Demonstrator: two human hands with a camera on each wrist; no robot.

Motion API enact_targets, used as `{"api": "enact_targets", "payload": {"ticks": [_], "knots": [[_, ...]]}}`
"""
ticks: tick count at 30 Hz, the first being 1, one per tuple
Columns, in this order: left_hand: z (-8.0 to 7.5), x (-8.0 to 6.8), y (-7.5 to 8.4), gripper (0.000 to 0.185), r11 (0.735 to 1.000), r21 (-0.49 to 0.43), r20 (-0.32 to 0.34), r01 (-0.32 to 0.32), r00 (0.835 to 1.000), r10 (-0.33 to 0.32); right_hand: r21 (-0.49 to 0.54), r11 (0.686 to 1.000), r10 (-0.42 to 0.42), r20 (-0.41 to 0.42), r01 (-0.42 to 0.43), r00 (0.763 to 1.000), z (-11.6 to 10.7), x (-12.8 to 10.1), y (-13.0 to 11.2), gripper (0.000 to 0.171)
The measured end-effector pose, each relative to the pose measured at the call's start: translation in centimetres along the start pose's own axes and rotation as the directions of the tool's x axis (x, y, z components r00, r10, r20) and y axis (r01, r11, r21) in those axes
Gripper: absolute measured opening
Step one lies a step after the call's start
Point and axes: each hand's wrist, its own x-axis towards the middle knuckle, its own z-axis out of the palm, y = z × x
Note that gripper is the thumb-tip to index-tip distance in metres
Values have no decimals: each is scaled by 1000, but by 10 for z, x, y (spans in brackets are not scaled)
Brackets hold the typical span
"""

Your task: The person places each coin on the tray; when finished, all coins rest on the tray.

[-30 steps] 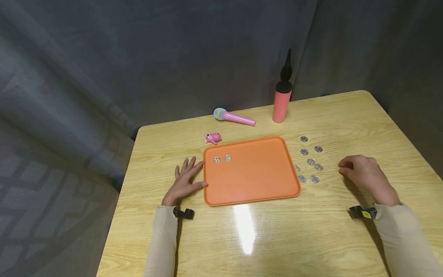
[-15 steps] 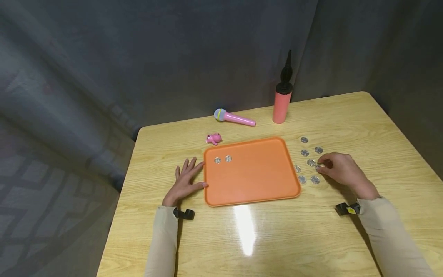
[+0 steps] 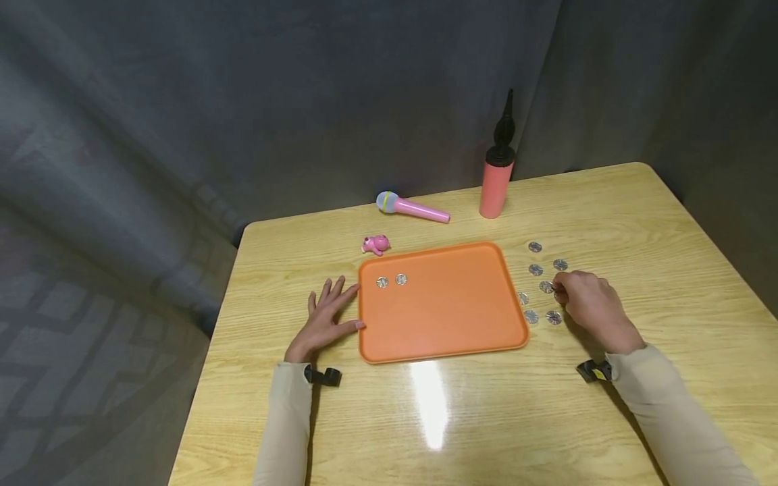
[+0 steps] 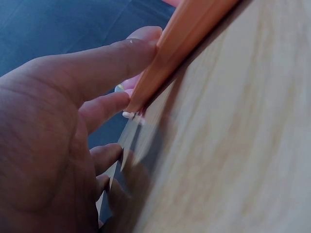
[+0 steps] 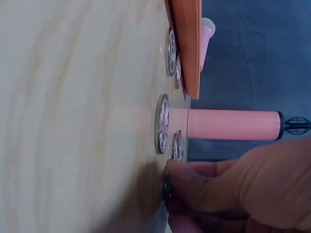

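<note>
An orange tray [image 3: 446, 310] lies on the table, with two silver coins [image 3: 382, 282] in its upper left part. My left hand [image 3: 325, 317] is spread at the tray's left edge; thumb and index finger touch the rim, as the left wrist view also shows. To the right of the tray, my right hand [image 3: 592, 307] pinches a coin [image 5: 167, 187] between thumb and fingers at the tabletop. The fingers mostly cover this coin. Several other coins [image 3: 554, 317] lie flat around that hand, a few of them right by the tray's right edge.
Behind the tray are a small pink animal figure [image 3: 375, 244], a pink toy microphone [image 3: 419, 208] and an upright pink hand pump [image 3: 496, 185] with a black top. A dark curtain [image 3: 304, 101] hangs behind the wooden table [image 3: 486, 418].
My right hand has moved left from beside the coins to the rightmost part of the group, and its fingers have closed around one coin. The left hand has stayed at the tray.
</note>
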Motion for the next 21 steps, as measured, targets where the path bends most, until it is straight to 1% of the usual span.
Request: {"api": "enact_targets", "payload": {"ticks": [4, 7, 12, 17, 21], "knots": [[-1, 0, 0, 83, 1000, 6, 1, 2, 1000, -2, 26, 1000, 19, -10, -18, 1000, 1, -1, -3, 21], [0, 0, 0, 83, 1000, 10, -1, 1, 1000, -1, 17, 998, 59, 1, -59, 998, 0, -2, -6, 14], [0, 1, -1, 83, 1000, 15, -7, -1, 1000, 1, -1, 993, 120, 29, -120, 992, -2, -3, -8, 15], [0, 0, 0, 83, 1000, 19, -9, -2, 1000, 2, 14, 993, 119, 44, -119, 992, -2, -2, -8, 14], [0, 0, -1, 83, 1000, 28, -4, 0, 1000, 0, 30, 993, 112, 77, -114, 991, -5, -1, -6, 12]]}}
